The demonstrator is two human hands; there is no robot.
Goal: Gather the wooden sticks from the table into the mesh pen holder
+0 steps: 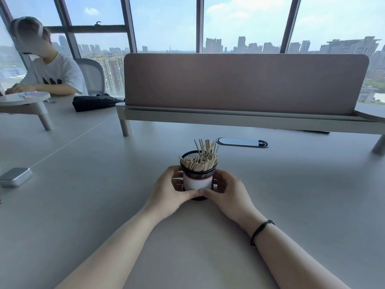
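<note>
A black mesh pen holder [198, 174] with a white label stands upright on the grey table [104, 205] in the middle of the view. Several wooden sticks [201, 158] fill it, some leaning against its near rim, a few standing taller at the back. My left hand [168, 192] wraps the holder's left side and my right hand [227, 192] wraps its right side. Both thumbs meet in front of its base. No loose sticks show on the table.
A brown desk divider [245, 82] on a raised shelf crosses the table behind the holder, with a cable port [241, 142] before it. A silver tin [15, 177] lies at the left. Farther left are a black bag [93, 102] and a seated person [48, 65].
</note>
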